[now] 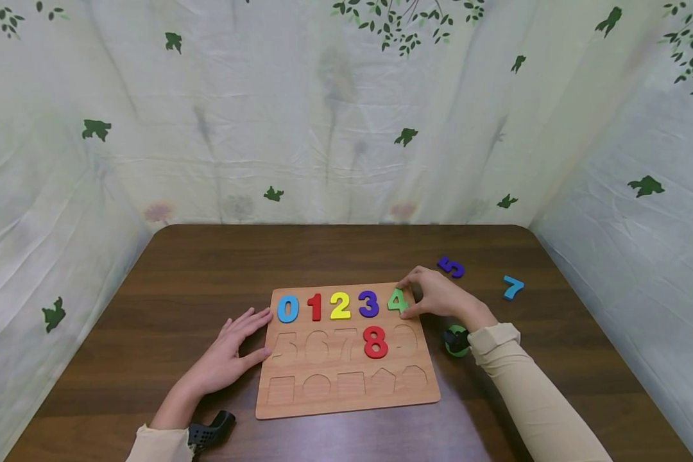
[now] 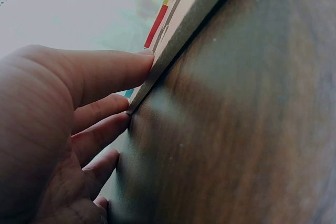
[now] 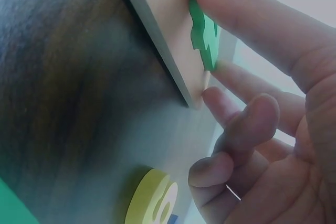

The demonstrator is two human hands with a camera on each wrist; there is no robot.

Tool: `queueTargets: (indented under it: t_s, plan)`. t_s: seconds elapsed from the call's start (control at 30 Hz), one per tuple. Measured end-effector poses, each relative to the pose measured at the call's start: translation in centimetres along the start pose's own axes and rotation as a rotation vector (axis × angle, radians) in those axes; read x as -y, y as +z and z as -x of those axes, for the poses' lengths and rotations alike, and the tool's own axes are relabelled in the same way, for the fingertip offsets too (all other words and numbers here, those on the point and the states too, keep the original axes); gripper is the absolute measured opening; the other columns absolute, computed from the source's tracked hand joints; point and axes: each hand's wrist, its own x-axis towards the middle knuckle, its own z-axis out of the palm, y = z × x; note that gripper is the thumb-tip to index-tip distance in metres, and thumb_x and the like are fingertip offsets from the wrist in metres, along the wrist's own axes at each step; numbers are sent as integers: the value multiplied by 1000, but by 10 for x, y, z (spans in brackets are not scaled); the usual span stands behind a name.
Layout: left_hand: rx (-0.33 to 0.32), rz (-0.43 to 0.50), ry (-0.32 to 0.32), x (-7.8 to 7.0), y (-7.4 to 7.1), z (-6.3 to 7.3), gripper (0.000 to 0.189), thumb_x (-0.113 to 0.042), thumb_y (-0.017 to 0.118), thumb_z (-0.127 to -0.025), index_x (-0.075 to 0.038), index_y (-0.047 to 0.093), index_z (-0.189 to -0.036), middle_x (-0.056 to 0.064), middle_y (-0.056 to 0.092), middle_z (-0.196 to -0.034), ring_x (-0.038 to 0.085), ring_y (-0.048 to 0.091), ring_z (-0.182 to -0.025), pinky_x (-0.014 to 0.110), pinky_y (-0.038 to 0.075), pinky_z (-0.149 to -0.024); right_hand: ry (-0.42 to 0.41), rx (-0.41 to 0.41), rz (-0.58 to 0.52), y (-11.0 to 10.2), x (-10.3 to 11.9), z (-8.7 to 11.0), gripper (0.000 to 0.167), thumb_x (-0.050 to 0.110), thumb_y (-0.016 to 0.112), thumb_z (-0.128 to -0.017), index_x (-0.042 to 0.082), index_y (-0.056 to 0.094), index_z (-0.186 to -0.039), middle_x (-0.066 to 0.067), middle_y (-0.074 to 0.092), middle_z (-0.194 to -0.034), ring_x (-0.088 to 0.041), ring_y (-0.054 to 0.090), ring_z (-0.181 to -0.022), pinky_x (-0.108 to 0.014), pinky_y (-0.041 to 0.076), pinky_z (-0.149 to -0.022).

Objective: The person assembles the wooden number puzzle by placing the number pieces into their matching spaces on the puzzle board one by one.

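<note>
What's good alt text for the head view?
The right hand pinches the green 4 at a wooden number board's top right, while the left hand touches its left edge. A red 8 sits in the middle row; purple 5 and blue 7 lie on the table.

A curtained-off booth, the room beyond hidden: pale leaf-printed fabric (image 1: 237,128) hangs across the frame's top and both sides, around a brown wood-grain counter (image 1: 208,269).
</note>
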Motion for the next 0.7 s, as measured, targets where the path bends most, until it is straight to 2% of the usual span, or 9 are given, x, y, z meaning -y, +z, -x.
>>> queueTargets:
  t_s: [0.7]
  plan:
    - [-9, 1, 11, 2, 1, 0, 68, -29, 78, -99, -7, 53, -158, 20, 45, -168, 52, 22, -162, 80, 5, -127, -5, 8, -5, -2, 1, 2, 61, 33, 95, -83, 7, 74, -134, -14, 65, -134, -34, 62, -126, -54, 55, -109]
